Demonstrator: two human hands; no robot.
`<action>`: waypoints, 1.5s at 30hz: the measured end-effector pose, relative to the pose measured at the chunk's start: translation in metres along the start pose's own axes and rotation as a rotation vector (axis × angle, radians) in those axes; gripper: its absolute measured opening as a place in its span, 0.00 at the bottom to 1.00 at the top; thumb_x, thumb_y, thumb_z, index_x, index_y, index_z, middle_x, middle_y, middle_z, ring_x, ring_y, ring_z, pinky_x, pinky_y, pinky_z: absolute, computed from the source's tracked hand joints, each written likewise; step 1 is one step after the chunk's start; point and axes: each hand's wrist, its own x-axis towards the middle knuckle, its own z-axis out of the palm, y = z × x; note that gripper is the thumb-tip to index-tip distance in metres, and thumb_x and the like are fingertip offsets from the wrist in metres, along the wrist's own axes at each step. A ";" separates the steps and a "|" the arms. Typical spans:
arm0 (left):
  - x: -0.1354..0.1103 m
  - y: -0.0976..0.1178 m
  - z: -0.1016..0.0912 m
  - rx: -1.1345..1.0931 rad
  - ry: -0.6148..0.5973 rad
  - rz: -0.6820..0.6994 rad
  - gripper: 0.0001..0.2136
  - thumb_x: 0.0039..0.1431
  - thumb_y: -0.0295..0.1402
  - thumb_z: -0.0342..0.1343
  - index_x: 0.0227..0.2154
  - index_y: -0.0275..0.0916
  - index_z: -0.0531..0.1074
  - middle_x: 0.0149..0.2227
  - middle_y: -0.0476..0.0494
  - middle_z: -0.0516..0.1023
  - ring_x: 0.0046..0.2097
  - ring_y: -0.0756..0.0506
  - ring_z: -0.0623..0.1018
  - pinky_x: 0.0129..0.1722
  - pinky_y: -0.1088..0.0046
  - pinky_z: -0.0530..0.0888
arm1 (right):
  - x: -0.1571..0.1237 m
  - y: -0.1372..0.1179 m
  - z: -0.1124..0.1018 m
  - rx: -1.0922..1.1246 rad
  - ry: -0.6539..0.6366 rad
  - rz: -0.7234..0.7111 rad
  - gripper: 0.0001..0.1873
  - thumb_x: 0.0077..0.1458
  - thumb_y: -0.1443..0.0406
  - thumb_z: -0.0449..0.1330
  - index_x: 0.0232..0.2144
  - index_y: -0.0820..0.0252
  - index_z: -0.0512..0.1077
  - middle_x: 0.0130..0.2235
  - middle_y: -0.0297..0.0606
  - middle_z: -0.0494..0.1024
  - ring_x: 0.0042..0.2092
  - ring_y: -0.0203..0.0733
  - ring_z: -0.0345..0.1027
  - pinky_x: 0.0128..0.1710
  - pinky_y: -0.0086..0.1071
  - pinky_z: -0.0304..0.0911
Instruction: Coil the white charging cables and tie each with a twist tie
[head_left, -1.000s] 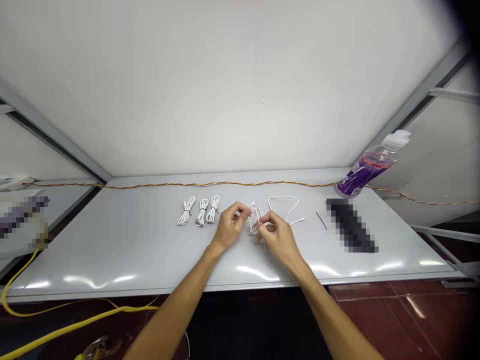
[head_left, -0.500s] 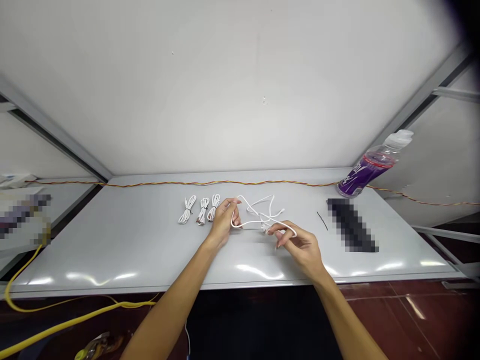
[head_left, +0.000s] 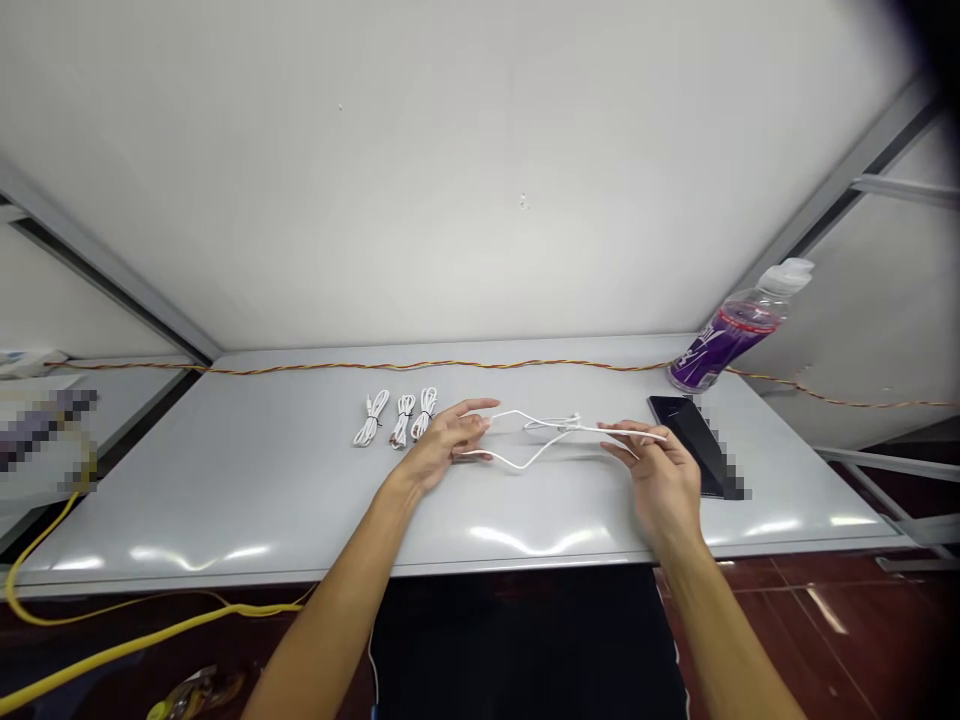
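a white cable (head_left: 571, 428) is stretched sideways between left hand (head_left: 441, 440) and right hand (head_left: 664, 482), its loop gripped in the left, one strand pinched in the right, its crossed part nearer the latter.

Between left hand (head_left: 441, 442) and right hand (head_left: 664, 475), the cable (head_left: 571, 427) is sheathed in smooth plastic. Beneath both, the tabletop (head_left: 225, 470) is glossily finished; beyond the right hand, the bottle (head_left: 724, 345) is made of clear plastic.

Three cable bundles (head_left: 402, 420) are lined up left of the left hand (head_left: 439, 445). Loose cable (head_left: 574, 427) is strung between both hands, phone (head_left: 701, 437) parked by the right hand (head_left: 666, 480), bottle (head_left: 724, 345) set behind, wire (head_left: 420, 367) run along the table's (head_left: 225, 480) back.
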 end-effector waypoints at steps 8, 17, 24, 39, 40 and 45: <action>-0.010 0.006 -0.001 0.114 0.031 0.056 0.21 0.54 0.43 0.62 0.50 0.43 0.73 0.24 0.55 0.54 0.22 0.55 0.51 0.18 0.80 0.56 | 0.011 -0.006 -0.003 0.395 -0.157 0.285 0.08 0.45 0.73 0.64 0.26 0.57 0.69 0.30 0.30 0.66 0.32 0.35 0.66 0.40 0.35 0.68; -0.011 -0.008 -0.011 0.774 0.180 0.187 0.12 0.62 0.42 0.54 0.40 0.43 0.77 0.37 0.45 0.74 0.37 0.47 0.73 0.36 0.69 0.71 | 0.001 -0.011 0.002 0.182 -0.325 0.241 0.11 0.51 0.65 0.59 0.38 0.59 0.76 0.29 0.34 0.65 0.25 0.34 0.53 0.28 0.33 0.59; -0.029 -0.023 0.040 1.081 0.380 0.563 0.11 0.63 0.42 0.55 0.40 0.41 0.74 0.42 0.44 0.76 0.48 0.42 0.72 0.50 0.61 0.68 | -0.011 -0.007 0.022 -0.114 -0.317 0.176 0.15 0.61 0.53 0.58 0.39 0.57 0.75 0.21 0.30 0.63 0.23 0.33 0.53 0.24 0.30 0.51; -0.033 -0.046 0.055 1.230 0.046 0.473 0.15 0.67 0.27 0.45 0.53 0.42 0.67 0.43 0.42 0.78 0.41 0.43 0.77 0.43 0.61 0.72 | -0.007 -0.016 0.019 0.231 -0.216 0.127 0.11 0.61 0.55 0.59 0.41 0.54 0.70 0.16 0.23 0.54 0.18 0.29 0.44 0.19 0.26 0.44; -0.035 -0.042 0.049 1.109 0.013 0.452 0.14 0.67 0.28 0.46 0.53 0.43 0.68 0.43 0.43 0.77 0.42 0.43 0.77 0.44 0.61 0.72 | -0.004 -0.017 0.015 0.243 -0.185 0.096 0.10 0.61 0.55 0.59 0.40 0.54 0.70 0.16 0.23 0.55 0.18 0.29 0.44 0.19 0.26 0.44; -0.046 -0.023 0.011 0.376 0.114 0.401 0.12 0.65 0.34 0.53 0.50 0.44 0.69 0.41 0.45 0.73 0.34 0.50 0.76 0.41 0.66 0.75 | 0.009 -0.016 -0.006 0.286 -0.065 -0.002 0.09 0.60 0.58 0.60 0.41 0.55 0.70 0.17 0.23 0.56 0.17 0.28 0.45 0.18 0.25 0.45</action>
